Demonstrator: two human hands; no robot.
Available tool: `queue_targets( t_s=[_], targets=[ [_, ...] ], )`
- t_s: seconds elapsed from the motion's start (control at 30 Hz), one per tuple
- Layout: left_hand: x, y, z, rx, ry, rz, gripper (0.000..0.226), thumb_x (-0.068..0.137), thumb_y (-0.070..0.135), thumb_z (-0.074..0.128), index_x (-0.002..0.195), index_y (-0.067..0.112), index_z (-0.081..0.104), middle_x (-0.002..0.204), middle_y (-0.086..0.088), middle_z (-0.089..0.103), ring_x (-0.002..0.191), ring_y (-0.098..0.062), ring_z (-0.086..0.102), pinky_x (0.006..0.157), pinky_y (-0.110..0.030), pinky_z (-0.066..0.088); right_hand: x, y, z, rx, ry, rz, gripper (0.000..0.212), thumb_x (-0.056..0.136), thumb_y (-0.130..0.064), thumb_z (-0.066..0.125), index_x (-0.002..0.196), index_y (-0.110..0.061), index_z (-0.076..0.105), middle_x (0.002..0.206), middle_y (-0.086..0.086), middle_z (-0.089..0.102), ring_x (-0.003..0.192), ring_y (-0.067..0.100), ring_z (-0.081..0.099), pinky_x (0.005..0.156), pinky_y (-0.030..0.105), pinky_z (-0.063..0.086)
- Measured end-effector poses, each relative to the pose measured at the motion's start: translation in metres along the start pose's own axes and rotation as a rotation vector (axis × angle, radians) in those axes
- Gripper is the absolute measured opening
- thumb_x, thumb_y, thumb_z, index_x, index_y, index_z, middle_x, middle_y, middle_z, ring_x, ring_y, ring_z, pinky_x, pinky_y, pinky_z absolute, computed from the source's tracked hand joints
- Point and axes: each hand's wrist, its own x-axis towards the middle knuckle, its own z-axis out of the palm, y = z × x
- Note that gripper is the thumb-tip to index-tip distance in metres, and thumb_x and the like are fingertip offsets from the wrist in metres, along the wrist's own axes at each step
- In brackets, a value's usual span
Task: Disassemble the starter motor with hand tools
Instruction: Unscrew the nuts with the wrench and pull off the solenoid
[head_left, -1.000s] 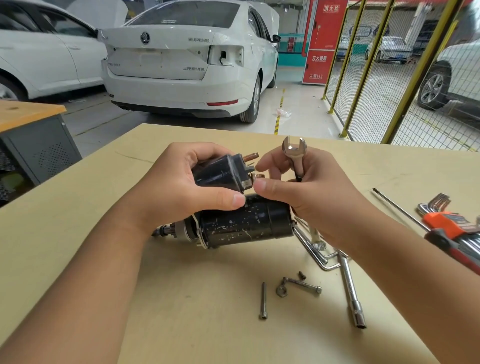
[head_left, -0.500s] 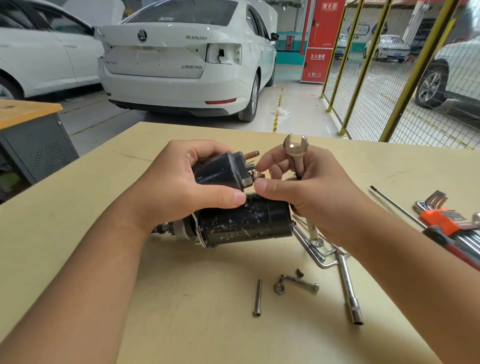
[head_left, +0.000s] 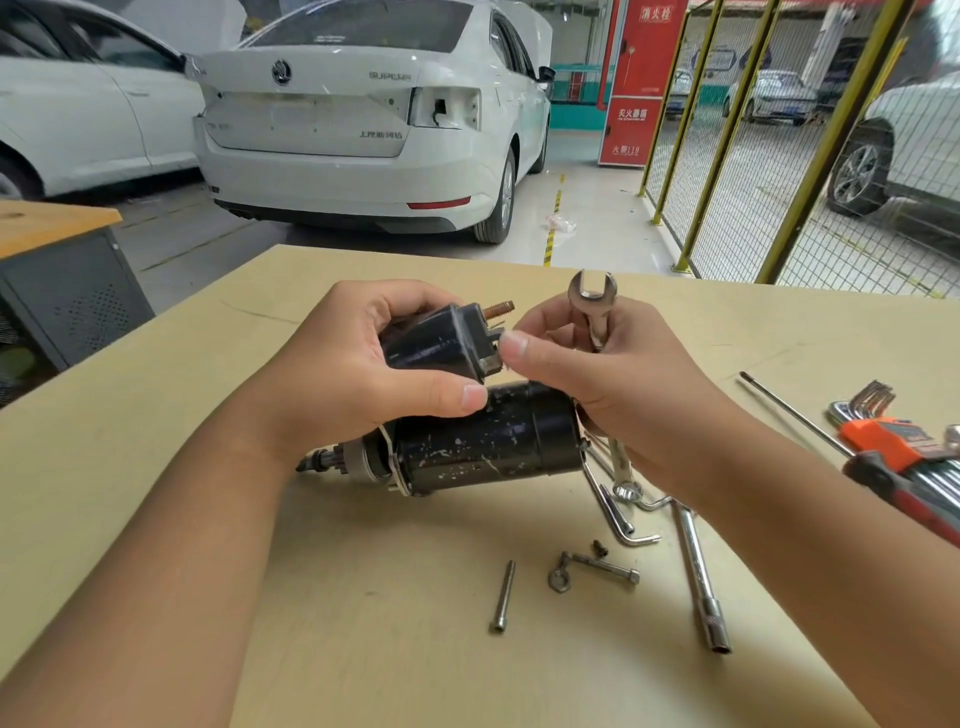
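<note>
We stand at the bench (head_left: 156, 467), and everything here is placed relative to the motor (head_left: 483, 441), the black starter lying on its side at the bench's middle with its shaft end pointing left. Beyond the bench, behind the motor, a white car (head_left: 363, 119) is parked. Our left hand (head_left: 337, 374) wraps the solenoid (head_left: 436, 343) on top of the motor, thumb across its near side. Our right hand (head_left: 597, 374), just right of the motor, grips the wrench (head_left: 595, 306) upright in its curled fingers, open jaw up, while thumb and forefinger pinch at the solenoid's terminal end beneath a copper stud (head_left: 498, 309). Far right of the motor lies a hex key set (head_left: 883, 441). Right and nearer us lies a socket bar (head_left: 701, 582). In front of the motor lie two bolts (head_left: 503, 597).
</note>
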Motion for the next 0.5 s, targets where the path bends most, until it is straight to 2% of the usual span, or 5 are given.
queue_targets(
  t_s=[0.1, 0.17, 0.27, 0.37, 0.5],
  targets=[
    [0.0002, -0.0002, 0.0000, -0.009, 0.003, -0.002, 0.055, 0.056, 0.039, 0.090, 0.107, 0.021, 0.078, 0.096, -0.006, 0.078, 0.090, -0.025, 0.076, 0.078, -0.029, 0.062, 0.0005, 0.0007, 0.0001, -0.007, 0.016, 0.000, 0.013, 0.084, -0.015, 0.083, 0.091, -0.014, 0.072, 0.078, 0.009, 0.059, 0.071, 0.019, 0.061, 0.064, 0.033, 0.057],
    [0.0000, -0.0008, -0.0004, -0.022, 0.004, -0.005, 0.056, 0.056, 0.038, 0.091, 0.108, 0.020, 0.078, 0.098, -0.006, 0.078, 0.092, -0.025, 0.076, 0.079, -0.031, 0.062, 0.0004, -0.0003, -0.0021, 0.017, -0.019, 0.026, 0.021, 0.078, -0.010, 0.085, 0.093, -0.017, 0.072, 0.077, 0.004, 0.057, 0.071, 0.017, 0.059, 0.063, 0.030, 0.056],
    [-0.0005, 0.0000, -0.0003, -0.027, -0.006, -0.003, 0.055, 0.057, 0.038, 0.091, 0.108, 0.021, 0.078, 0.098, -0.006, 0.078, 0.092, -0.025, 0.076, 0.079, -0.029, 0.061, -0.0001, -0.0013, -0.0027, -0.029, -0.017, 0.015, 0.031, 0.069, -0.024, 0.089, 0.094, -0.018, 0.073, 0.081, 0.005, 0.058, 0.071, 0.018, 0.064, 0.064, 0.036, 0.060],
    [0.0002, -0.0001, 0.0003, -0.017, -0.005, 0.000, 0.056, 0.057, 0.038, 0.090, 0.108, 0.021, 0.078, 0.098, -0.006, 0.078, 0.092, -0.025, 0.076, 0.079, -0.029, 0.062, -0.0001, -0.0003, 0.0013, -0.116, 0.046, -0.023, 0.027, 0.074, -0.033, 0.088, 0.091, -0.018, 0.073, 0.089, 0.014, 0.063, 0.075, 0.021, 0.067, 0.072, 0.049, 0.062],
    [0.0001, -0.0004, 0.0001, -0.027, -0.008, -0.005, 0.056, 0.056, 0.038, 0.090, 0.108, 0.020, 0.078, 0.098, -0.005, 0.078, 0.092, -0.023, 0.076, 0.077, -0.028, 0.061, 0.0001, -0.0029, -0.0029, -0.026, -0.006, 0.045, 0.026, 0.069, -0.017, 0.088, 0.090, -0.021, 0.073, 0.080, -0.001, 0.060, 0.070, 0.016, 0.065, 0.058, 0.030, 0.056]
  ],
)
